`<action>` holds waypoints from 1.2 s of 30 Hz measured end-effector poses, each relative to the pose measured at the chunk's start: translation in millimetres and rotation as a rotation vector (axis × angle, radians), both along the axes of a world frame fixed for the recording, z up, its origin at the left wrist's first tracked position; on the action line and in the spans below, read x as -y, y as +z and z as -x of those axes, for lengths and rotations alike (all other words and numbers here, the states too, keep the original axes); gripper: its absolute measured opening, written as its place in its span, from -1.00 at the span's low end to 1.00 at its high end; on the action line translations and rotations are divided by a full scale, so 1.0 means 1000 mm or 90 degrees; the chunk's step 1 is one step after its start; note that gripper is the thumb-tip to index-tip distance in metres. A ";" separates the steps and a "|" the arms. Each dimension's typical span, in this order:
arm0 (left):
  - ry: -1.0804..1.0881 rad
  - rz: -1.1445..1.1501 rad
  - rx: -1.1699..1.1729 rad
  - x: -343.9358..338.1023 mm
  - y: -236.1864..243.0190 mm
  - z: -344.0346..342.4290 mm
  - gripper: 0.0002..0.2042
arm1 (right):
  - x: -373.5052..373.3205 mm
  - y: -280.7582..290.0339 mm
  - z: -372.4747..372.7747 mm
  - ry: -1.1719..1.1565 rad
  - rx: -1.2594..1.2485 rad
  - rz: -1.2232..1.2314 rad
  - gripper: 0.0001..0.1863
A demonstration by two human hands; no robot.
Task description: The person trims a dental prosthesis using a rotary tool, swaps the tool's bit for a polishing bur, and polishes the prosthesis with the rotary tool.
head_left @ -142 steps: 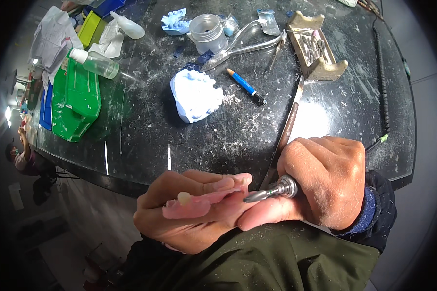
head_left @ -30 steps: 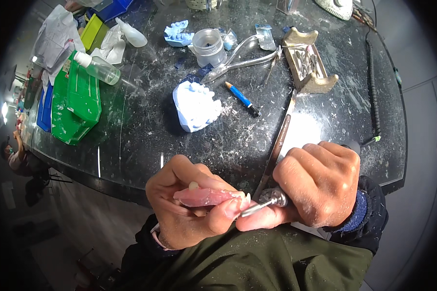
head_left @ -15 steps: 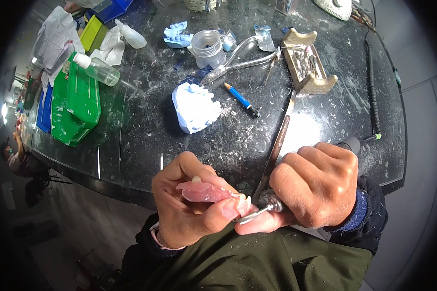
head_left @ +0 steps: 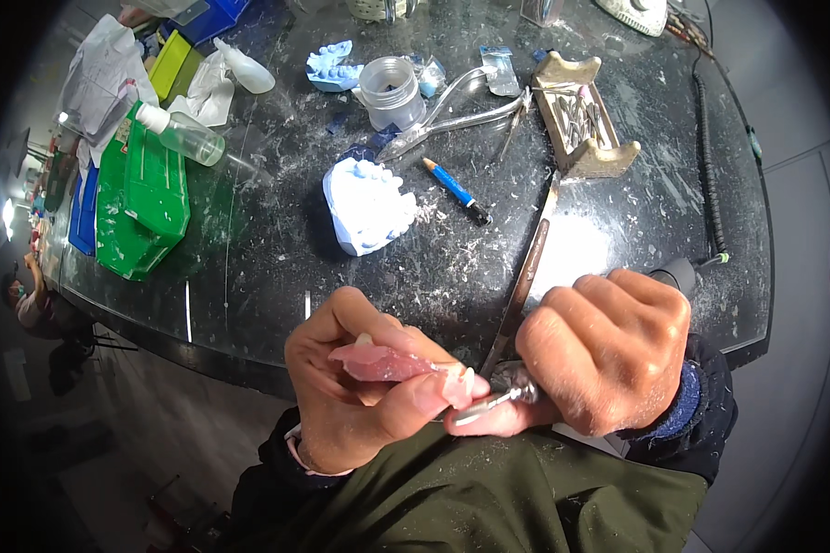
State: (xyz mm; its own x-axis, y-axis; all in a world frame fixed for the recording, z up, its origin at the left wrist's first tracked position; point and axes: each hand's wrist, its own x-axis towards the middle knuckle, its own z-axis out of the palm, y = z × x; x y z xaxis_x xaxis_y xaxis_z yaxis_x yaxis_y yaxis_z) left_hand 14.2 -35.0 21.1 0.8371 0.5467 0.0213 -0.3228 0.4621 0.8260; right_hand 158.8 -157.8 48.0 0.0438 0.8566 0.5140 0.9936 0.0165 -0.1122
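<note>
Pinched between the thumb and fingers of my left hand point(head_left: 341, 429) is a pink denture point(head_left: 378, 363), with pale teeth along its edges. My right hand point(head_left: 609, 359) is wrapped in a fist around a dental handpiece point(head_left: 524, 389), whose metal nose points left. The bright metal bur point(head_left: 480, 408) lies along my right thumb, close beneath the denture's right end; I cannot tell whether they touch. Most of the handpiece is hidden in the fist. Beyond my hands, a pale blue plaster dental model point(head_left: 364, 207) rests on the dark bench.
White shavings litter the bench point(head_left: 267, 240). Past the model lie a blue pencil point(head_left: 452, 187), pliers point(head_left: 470, 120), a clear jar point(head_left: 392, 106) and a smaller blue model point(head_left: 332, 69). A brown-handled knife point(head_left: 530, 263) runs toward a tool-filled stand point(head_left: 599, 161). Green box point(head_left: 143, 207) at left.
The bur and my right hand have shifted slightly, the fist a little to the right. The denture has tilted a bit in my left hand. Both grips hold.
</note>
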 end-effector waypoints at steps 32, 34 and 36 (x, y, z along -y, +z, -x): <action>0.183 -0.592 0.122 -0.008 -0.001 0.002 -0.77 | 0.001 0.000 0.003 0.113 -0.073 -0.089 -0.68; 0.186 -0.622 0.112 -0.009 -0.001 0.003 -0.74 | 0.001 -0.001 -0.002 0.157 -0.104 -0.057 -0.50; 0.172 -0.624 0.095 -0.008 0.002 0.005 -0.69 | 0.001 -0.001 -0.002 0.158 -0.100 -0.061 -0.50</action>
